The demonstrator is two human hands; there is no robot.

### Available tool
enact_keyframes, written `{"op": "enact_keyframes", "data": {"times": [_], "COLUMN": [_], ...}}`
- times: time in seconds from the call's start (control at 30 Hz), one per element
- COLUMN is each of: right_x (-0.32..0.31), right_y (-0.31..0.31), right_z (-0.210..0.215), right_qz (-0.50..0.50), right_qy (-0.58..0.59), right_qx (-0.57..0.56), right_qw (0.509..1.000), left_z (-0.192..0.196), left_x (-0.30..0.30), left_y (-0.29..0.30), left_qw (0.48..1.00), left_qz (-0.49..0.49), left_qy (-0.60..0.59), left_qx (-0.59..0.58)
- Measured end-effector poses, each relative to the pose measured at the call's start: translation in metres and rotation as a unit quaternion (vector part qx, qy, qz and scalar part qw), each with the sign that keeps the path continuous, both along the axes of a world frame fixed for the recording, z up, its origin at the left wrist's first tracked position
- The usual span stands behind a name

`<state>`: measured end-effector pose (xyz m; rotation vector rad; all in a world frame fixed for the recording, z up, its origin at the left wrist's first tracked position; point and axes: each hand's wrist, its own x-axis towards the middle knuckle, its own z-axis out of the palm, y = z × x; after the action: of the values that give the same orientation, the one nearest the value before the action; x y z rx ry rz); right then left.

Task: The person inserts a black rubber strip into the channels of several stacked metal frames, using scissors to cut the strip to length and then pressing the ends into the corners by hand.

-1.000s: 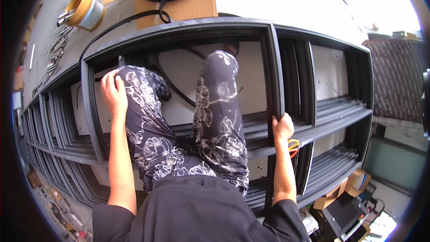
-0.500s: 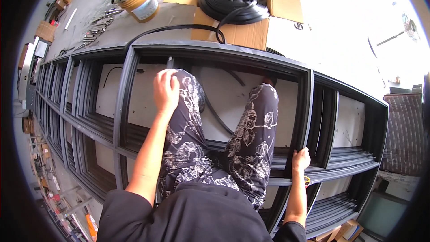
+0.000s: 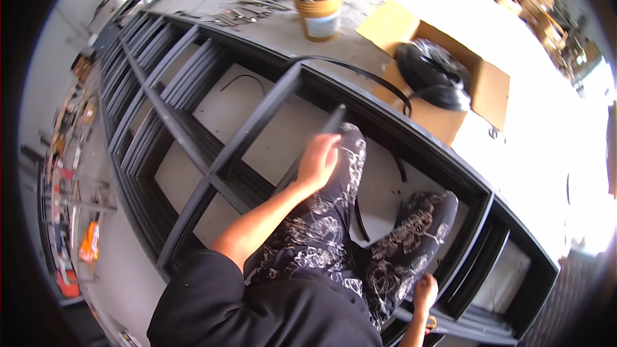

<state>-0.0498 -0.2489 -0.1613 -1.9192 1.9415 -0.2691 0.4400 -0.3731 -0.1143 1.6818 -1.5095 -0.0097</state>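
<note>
My left hand [image 3: 319, 160] is against my left knee, beside an upright grey metal bar [image 3: 337, 119]. Motion blurs its fingers, so whether it grips the bar is unclear. My right hand [image 3: 425, 292] is closed low beside my right thigh, at a dark grey frame rail [image 3: 472, 331]. What lies inside its fingers is hidden. Against the right wrist shows a small yellow-and-red loop [image 3: 430, 324], perhaps a tool handle. My legs, in dark patterned trousers, stand within an opening of the stacked grey metal frames [image 3: 254, 125].
Beyond the frames, an open cardboard box [image 3: 491, 93] holds coiled black rubber strip [image 3: 430, 74], one length trailing over the frame edge. A yellow bucket [image 3: 319, 9] of metal pieces stands near scattered metal parts [image 3: 247, 9]. An orange packet [image 3: 89, 242] lies at left.
My view has turned left, so the box and bucket appear farther right. My left hand has slid from the kneecap toward the knee's side. My right hand stays closed and low at the rail.
</note>
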Motion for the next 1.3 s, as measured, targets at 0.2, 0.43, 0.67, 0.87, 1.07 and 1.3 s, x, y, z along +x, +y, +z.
{"op": "enact_keyframes", "data": {"times": [0.2, 0.43, 0.67, 0.87, 1.07, 1.3], "right_x": [0.022, 0.046, 0.066, 0.068, 0.085, 0.073], "right_y": [0.022, 0.014, 0.011, 0.007, 0.0, 0.084], "right_z": [-0.023, -0.044, -0.067, -0.081, -0.102, -0.078], "right_qz": [0.003, 0.053, 0.068, 0.038, -0.019, -0.16], "right_qy": [-0.04, -0.048, -0.073, -0.103, -0.131, -0.131], "right_qx": [0.223, 0.269, 0.293, 0.319, 0.381, 0.501], "right_qw": [0.974, 0.961, 0.951, 0.941, 0.915, 0.841], "left_z": [-0.136, -0.181, -0.177, -0.18, -0.219, -0.006], "left_x": [0.057, 0.014, -0.003, 0.012, 0.094, 0.024], "left_y": [0.163, 0.211, 0.159, 0.147, 0.129, -0.269], "left_qw": [0.889, 0.647, 0.698, 0.71, 0.719, 0.971], "left_qz": [-0.005, -0.018, 0.024, 0.075, 0.213, -0.107], "left_qy": [0.15, 0.582, 0.525, 0.475, 0.397, 0.089], "left_qx": [0.432, 0.493, 0.487, 0.514, 0.529, 0.195]}}
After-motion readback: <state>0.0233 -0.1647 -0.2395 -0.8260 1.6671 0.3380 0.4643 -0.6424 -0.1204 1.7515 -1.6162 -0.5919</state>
